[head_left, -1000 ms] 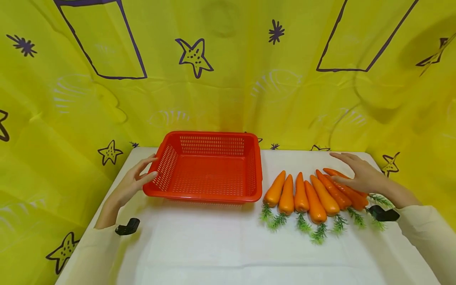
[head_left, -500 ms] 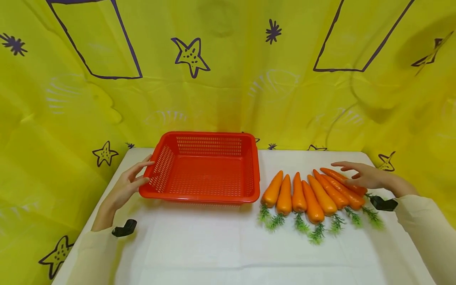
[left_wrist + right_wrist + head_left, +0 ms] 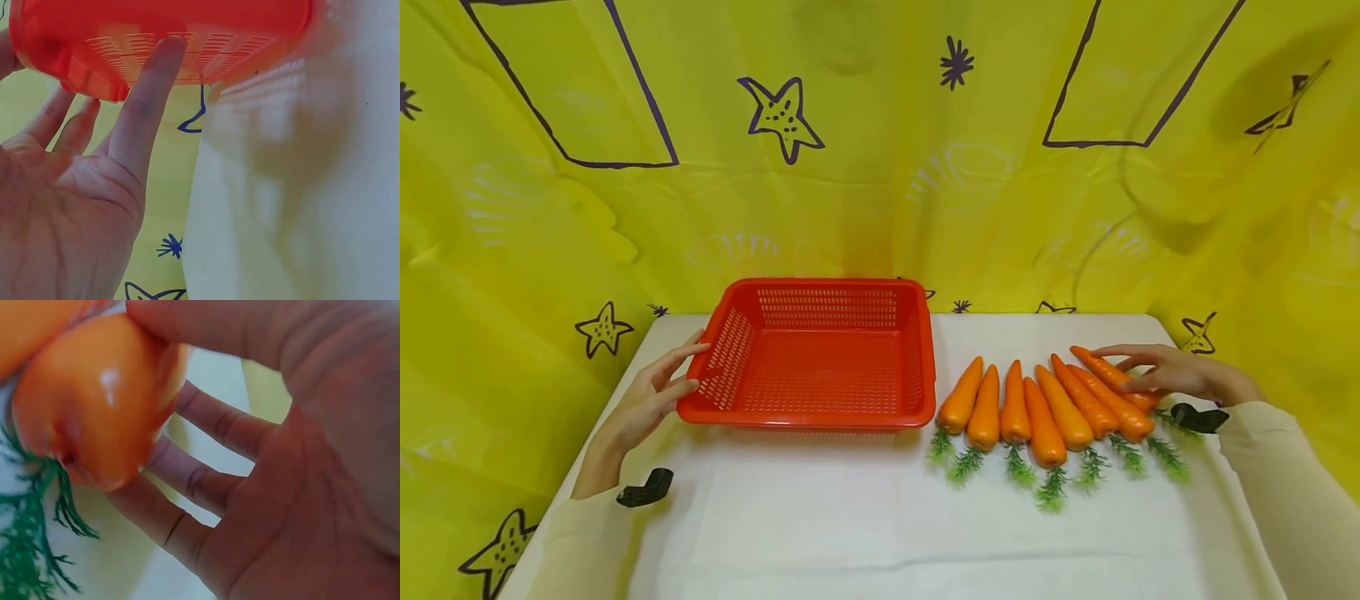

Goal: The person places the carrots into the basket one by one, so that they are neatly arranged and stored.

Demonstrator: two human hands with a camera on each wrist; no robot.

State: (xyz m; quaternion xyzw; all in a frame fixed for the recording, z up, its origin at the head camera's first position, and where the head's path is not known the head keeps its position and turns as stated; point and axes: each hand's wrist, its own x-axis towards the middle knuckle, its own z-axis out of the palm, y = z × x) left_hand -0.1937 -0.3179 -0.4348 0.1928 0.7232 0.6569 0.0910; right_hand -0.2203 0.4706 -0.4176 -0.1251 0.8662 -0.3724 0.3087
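Note:
My left hand (image 3: 642, 400) is at the left side of a red plastic basket (image 3: 715, 417) with slotted walls. In the left wrist view its fingers (image 3: 147, 103) are spread and fairly straight, touching the basket's outer wall. At the right, my right hand (image 3: 1161, 371) pinches the outermost orange carrot (image 3: 94, 400), thumb (image 3: 187, 325) on top and the other fingers curved along its far side. Several more carrots (image 3: 1047, 429) fan out to its left, narrow tips toward the back and green leafy tops (image 3: 1052, 487) toward the front.
A white cloth (image 3: 820, 517) covers the table. Behind and beside it hangs a yellow curtain (image 3: 850, 183) printed with starfish and shells. The basket stands near the back edge, left of the carrots. Each wrist wears a small black device (image 3: 1198, 418).
My right hand has come down onto the outermost carrot and its fingers have closed round it; that carrot's tip has shifted slightly. My left fingers stay at the basket. The head view has swung slightly right.

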